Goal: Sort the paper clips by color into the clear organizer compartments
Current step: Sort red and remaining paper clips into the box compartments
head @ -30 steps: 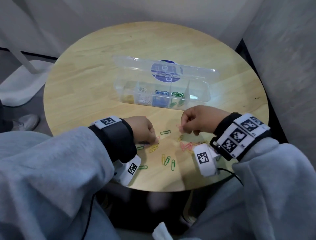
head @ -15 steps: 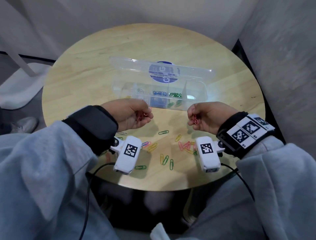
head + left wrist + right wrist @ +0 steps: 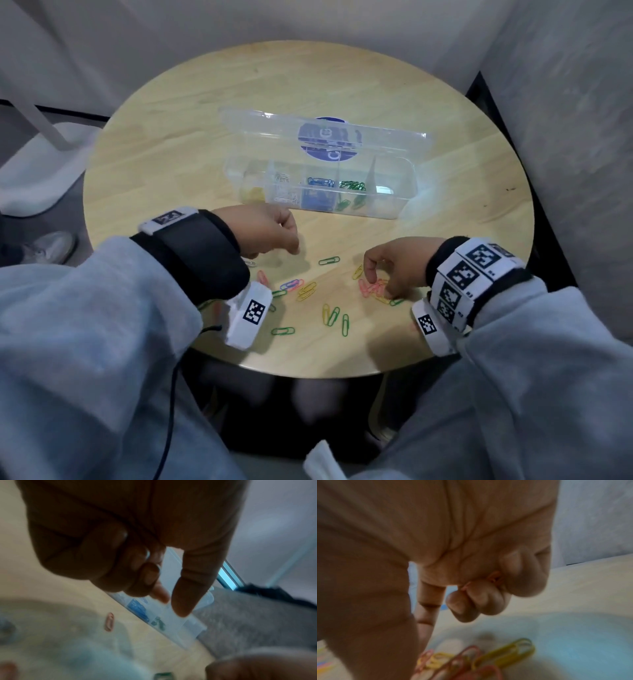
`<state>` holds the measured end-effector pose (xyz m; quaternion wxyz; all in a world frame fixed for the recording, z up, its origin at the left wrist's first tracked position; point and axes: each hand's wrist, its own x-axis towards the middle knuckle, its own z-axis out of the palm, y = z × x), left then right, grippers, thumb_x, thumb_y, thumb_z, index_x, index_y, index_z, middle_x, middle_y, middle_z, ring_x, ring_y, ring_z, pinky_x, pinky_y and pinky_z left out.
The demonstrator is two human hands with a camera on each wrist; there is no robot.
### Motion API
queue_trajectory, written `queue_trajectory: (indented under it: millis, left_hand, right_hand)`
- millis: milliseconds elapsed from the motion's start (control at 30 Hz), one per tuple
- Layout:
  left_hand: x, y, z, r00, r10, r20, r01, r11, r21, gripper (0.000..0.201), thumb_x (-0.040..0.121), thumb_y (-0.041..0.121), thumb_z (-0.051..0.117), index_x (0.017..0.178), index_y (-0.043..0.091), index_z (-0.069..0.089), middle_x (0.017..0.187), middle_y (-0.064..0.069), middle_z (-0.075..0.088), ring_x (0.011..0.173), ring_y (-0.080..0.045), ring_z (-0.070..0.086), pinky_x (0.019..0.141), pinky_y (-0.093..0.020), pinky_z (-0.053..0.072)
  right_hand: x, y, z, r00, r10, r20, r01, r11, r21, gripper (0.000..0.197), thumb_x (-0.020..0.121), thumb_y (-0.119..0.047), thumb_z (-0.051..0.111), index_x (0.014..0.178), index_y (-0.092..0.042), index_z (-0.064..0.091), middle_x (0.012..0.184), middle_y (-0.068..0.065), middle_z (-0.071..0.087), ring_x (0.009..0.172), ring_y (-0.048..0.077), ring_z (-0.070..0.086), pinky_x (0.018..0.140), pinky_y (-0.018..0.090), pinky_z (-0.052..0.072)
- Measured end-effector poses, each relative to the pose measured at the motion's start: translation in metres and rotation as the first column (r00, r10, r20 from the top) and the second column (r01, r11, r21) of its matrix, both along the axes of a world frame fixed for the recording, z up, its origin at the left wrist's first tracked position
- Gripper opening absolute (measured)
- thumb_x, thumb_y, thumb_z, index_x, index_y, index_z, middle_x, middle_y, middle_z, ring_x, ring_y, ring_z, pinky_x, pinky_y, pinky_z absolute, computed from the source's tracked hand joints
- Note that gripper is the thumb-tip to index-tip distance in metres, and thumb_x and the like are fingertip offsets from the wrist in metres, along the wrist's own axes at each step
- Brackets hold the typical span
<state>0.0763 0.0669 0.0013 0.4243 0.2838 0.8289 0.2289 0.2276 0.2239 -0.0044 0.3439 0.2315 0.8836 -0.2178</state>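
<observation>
Coated wire is what I am dealing with: the paper clips (image 3: pixel 308 291) lie scattered on the wooden surface (image 3: pixel 171 154) between my wrists, pink, yellow, green and a blue one, some overlapping in small heaps. I judge them nearly weightless, springy but stiff enough to keep their shape, and slick in their plastic skin, so a flat one will likely skate on the wood before it lifts. My right hand (image 3: pixel 394 267) hangs over the pink cluster (image 3: pixel 371 287), index finger and thumb reaching down toward it; the right wrist view shows my other fingers curled into the palm with a bit of pink wire peeking between them, so I take it this grip already holds a pink clip or more. My left hand (image 3: pixel 267 233) hovers near the front wall of the clear organizer (image 3: pixel 394 212), fingers curled under and thumb extended; whether anything sits inside that curl I cannot tell, since the left wrist view is dark and blurred. The organizer stands open, lid (image 3: pixel 394 144) tipped back, with yellow, white, blue and green clips lying in separate compartments. For a tangled heap I would pinch one clip by its rounded end with fingertip and nail, tip it onto its edge, and draw it out slowly so its neighbours do not hook on and trail along.
</observation>
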Motion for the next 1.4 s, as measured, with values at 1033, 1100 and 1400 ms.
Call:
queue_trajectory:
  millis: [1033,1100,1400]
  left_hand:
    - [0.018,0.003,-0.013,0.979,-0.177,0.1,0.18,0.984,-0.019,0.026,0.081,0.007,0.057,0.062,0.022,0.05,0.055,0.006,0.056,0.053,-0.017,0.041,0.052,-0.025,0.034]
    - [0.013,0.004,-0.007,0.984,-0.108,0.144,0.103,0.994,0.042,0.03,0.084,0.005,0.058,0.061,0.021,0.047,0.055,0.005,0.05,0.049,-0.013,0.033,0.047,-0.021,0.026]
    - [0.003,0.012,-0.001,0.929,0.265,0.258,-0.322,0.923,0.213,0.032,0.085,-0.003,0.046,0.059,0.016,0.042,0.066,-0.006,0.055,0.045,-0.007,0.043,0.039,-0.013,0.03]
  right_hand:
    - [-0.003,0.031,0.03,0.255,-0.957,-0.136,0.435,0.239,-0.868,0.023,0.089,0.009,0.042,0.085,-0.006,0.059,0.067,0.003,0.046,0.054,0.009,0.04,0.042,0.013,0.036]
    - [-0.003,0.031,0.035,0.164,-0.985,-0.054,0.395,0.116,-0.911,0.022,0.09,0.008,0.039,0.083,-0.001,0.058,0.071,0.006,0.043,0.057,0.01,0.041,0.046,0.012,0.04]
    - [-0.027,0.046,0.03,-0.112,-0.991,-0.075,0.341,0.033,-0.939,0.013,0.086,0.013,0.048,0.079,0.004,0.056,0.091,0.011,0.057,0.081,0.017,0.055,0.083,0.029,0.057]
